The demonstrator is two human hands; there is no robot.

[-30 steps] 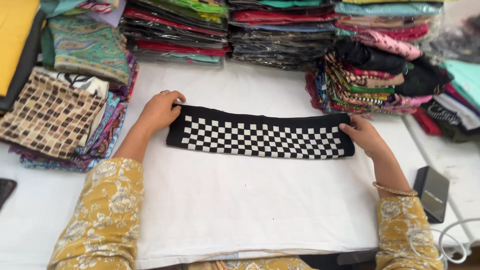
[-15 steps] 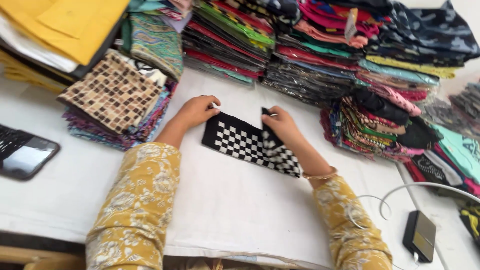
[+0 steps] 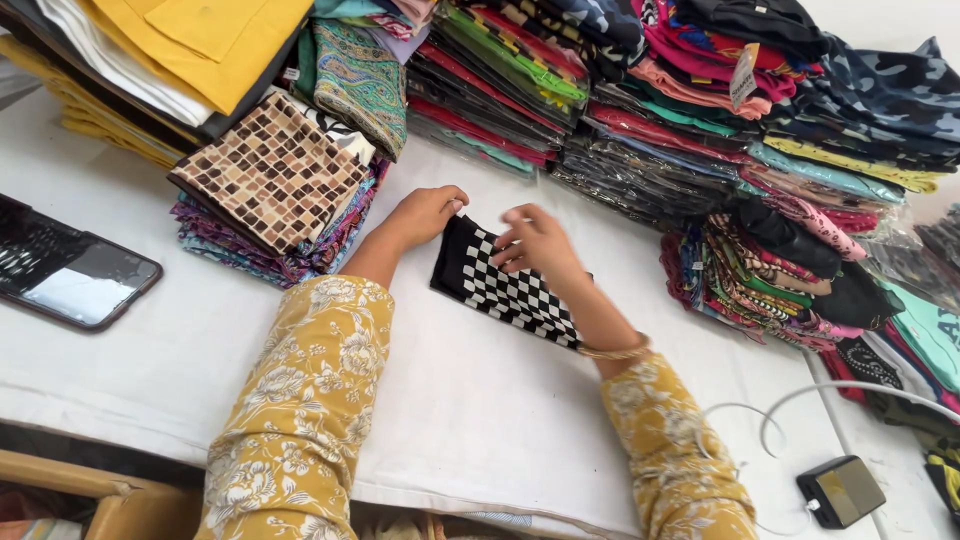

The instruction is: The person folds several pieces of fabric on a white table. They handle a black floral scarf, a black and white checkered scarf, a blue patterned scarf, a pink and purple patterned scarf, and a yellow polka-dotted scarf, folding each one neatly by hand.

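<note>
Checked cloth (image 3: pixel 505 290), black and white, folded: lay flat near the middle of the white counter (image 3: pixel 480 420). Left hand (image 3: pixel 425 213) rested on its far left corner, fingers together. Right hand (image 3: pixel 535 243) pressed on top, fingers slightly spread. Stacks of folded fabric (image 3: pixel 640 130) lined the far edge; phone (image 3: pixel 70 275) near the left edge.
</note>
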